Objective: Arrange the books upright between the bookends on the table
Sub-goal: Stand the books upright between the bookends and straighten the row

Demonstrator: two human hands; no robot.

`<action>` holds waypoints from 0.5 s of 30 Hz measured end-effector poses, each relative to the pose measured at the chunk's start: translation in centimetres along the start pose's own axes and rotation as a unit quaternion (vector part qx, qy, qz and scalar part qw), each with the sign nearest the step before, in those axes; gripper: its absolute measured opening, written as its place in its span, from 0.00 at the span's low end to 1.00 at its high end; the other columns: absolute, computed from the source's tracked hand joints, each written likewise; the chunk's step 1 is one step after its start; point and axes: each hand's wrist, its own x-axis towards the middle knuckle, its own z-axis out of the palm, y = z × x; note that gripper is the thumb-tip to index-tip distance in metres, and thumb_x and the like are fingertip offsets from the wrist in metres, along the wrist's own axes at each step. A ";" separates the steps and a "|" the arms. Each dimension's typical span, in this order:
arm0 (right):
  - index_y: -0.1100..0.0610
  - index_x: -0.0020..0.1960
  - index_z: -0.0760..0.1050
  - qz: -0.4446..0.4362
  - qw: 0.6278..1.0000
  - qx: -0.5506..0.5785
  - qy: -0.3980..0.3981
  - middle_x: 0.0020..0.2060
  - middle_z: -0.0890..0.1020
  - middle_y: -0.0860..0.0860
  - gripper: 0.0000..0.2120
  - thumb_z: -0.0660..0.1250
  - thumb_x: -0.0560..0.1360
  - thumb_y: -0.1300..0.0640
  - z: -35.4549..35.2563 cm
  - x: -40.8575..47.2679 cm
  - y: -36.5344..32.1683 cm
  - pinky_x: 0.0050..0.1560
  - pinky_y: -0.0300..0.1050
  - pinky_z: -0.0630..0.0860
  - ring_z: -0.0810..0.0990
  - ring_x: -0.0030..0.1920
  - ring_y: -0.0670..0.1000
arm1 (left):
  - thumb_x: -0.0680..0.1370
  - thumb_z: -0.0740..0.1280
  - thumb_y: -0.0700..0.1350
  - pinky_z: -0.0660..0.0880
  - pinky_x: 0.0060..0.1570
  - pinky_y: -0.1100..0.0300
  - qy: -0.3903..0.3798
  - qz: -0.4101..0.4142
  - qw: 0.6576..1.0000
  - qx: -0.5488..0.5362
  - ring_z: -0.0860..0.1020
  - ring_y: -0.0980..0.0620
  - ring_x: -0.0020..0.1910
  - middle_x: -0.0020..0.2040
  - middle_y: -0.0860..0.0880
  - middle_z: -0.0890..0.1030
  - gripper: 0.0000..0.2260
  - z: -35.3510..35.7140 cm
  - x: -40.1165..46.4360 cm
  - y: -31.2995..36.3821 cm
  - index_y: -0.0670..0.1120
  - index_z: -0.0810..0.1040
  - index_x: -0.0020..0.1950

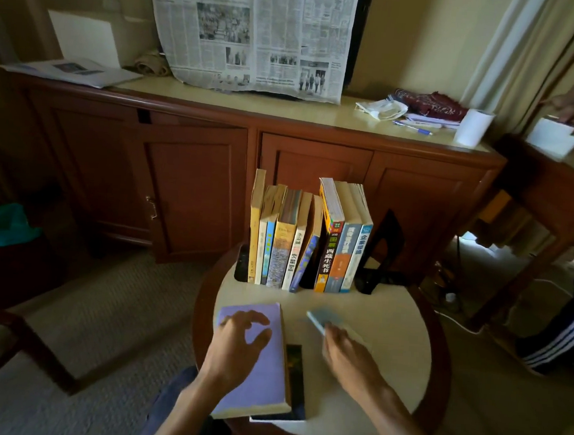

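The left hand (242, 337) is held over the purple book (259, 380), fingers spread and loosely bent; contact with the cover cannot be confirmed. The purple book is laid flat on the round table (402, 350), stacked on a dark book (295, 379) to the right of the hand. The right hand (347, 352) is closed around the near end of a light blue book (322, 319), which is blurred and raised at a tilt. Beyond both hands, a row of books (308, 239) is stood upright, one blue volume leaning. The right bookend (382, 255) is positioned just beside the row, beyond the right hand; the left bookend (242, 262) is largely hidden.
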 end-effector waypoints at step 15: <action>0.55 0.53 0.76 0.241 0.771 0.568 0.161 0.43 0.84 0.54 0.07 0.60 0.83 0.55 -4.7 -2.4 -3.3 0.43 0.54 0.80 0.83 0.44 0.56 | 0.75 0.73 0.47 0.82 0.51 0.48 -0.175 -0.088 0.957 -0.212 0.85 0.51 0.46 0.51 0.44 0.85 0.20 4.5 2.2 3.4 0.51 0.70 0.63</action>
